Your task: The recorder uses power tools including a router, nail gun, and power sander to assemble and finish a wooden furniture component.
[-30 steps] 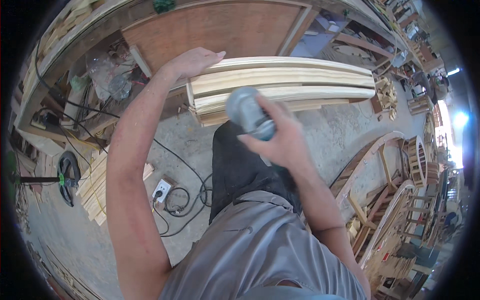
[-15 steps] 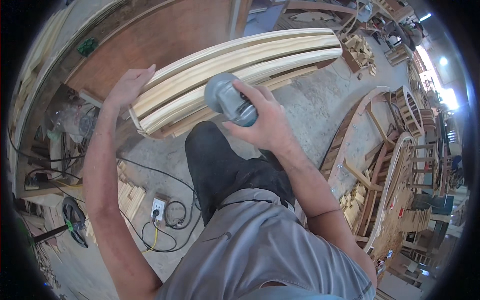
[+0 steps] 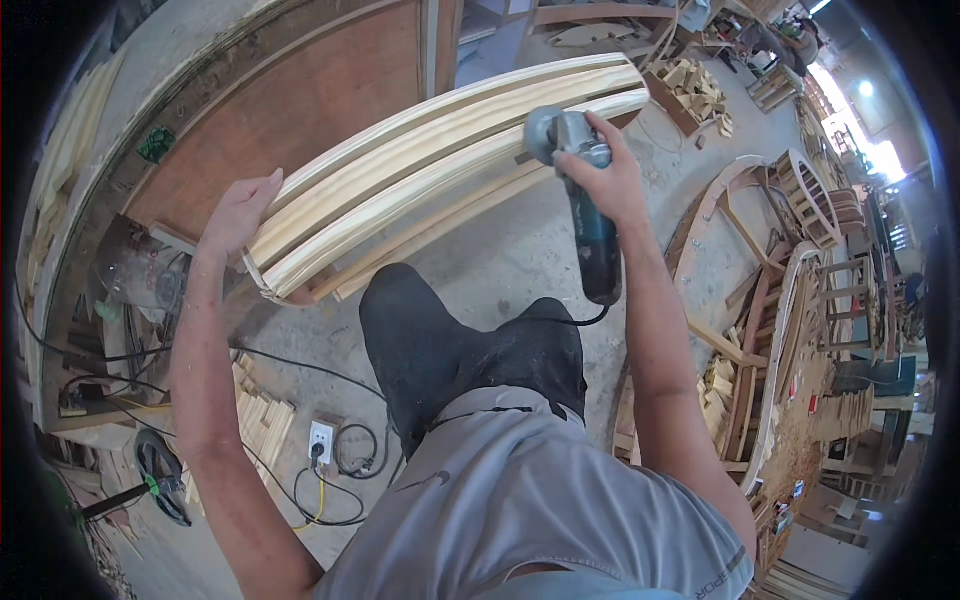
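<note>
A long, curved piece of pale wooden slats (image 3: 415, 165) lies across in front of me, with dark gaps between the slats. My left hand (image 3: 238, 218) grips its left end, fingers over the far edge. In my right hand (image 3: 615, 185) is an angle grinder (image 3: 595, 250), held by its metal head, with the dark body hanging toward me. Its round grey disc (image 3: 541, 135) is over the nearest slat, toward the right end; whether it touches the wood I cannot tell. A black cord (image 3: 570, 322) runs from the grinder's rear across my thigh.
A power socket (image 3: 320, 440) with looped cables sits on the floor by stacked wood strips (image 3: 265, 420). Large curved wooden frames (image 3: 735, 215) stand at the right. A box of wood offcuts (image 3: 690, 90) is beyond the slats' right end. A brown panel (image 3: 310, 120) stands behind.
My right hand has moved the grinder right and away along the slats, turning it so its body shows. My left hand stays at the left end; the view has shifted slightly.
</note>
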A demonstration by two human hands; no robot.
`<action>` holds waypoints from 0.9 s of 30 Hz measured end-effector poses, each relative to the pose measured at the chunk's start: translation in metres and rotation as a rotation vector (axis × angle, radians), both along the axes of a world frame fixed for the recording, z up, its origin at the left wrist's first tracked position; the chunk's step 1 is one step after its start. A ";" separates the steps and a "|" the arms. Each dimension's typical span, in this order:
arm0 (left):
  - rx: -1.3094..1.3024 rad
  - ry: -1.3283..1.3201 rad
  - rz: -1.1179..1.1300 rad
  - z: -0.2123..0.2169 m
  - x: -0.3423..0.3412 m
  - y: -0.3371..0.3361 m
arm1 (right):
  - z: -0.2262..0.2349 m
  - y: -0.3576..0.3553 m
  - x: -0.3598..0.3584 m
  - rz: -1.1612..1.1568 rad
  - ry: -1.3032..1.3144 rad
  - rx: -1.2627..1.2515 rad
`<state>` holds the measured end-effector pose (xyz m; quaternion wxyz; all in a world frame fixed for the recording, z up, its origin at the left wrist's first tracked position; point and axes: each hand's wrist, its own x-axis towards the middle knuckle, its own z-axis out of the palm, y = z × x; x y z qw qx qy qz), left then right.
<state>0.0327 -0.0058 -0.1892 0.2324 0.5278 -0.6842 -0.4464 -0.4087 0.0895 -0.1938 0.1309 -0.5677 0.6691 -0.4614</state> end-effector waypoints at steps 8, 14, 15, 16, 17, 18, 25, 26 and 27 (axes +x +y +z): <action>-0.057 -0.111 -0.030 0.000 0.004 0.000 | 0.006 0.029 0.050 0.163 -0.044 0.024; -0.051 -0.132 0.030 -0.002 0.004 0.006 | 0.020 0.057 0.168 0.604 0.193 0.047; -0.031 -0.111 0.022 -0.002 0.003 0.008 | 0.024 0.058 0.182 0.655 0.217 0.094; -0.027 -0.133 0.049 -0.002 0.002 0.011 | 0.027 0.060 0.194 0.710 0.225 0.116; -0.024 -0.121 0.048 -0.001 0.002 0.013 | 0.030 0.061 0.204 0.745 0.274 0.134; -0.003 -0.091 0.020 -0.001 0.002 0.016 | 0.032 0.062 0.212 0.776 0.236 0.094; -0.022 -0.257 -0.023 0.001 0.001 0.025 | 0.040 0.068 0.244 0.882 0.419 0.184; -0.023 -0.278 -0.010 0.000 0.001 0.025 | 0.040 0.069 0.247 0.879 0.464 0.205; -0.043 -0.270 -0.001 0.000 0.000 0.026 | 0.041 0.070 0.250 0.891 0.436 0.175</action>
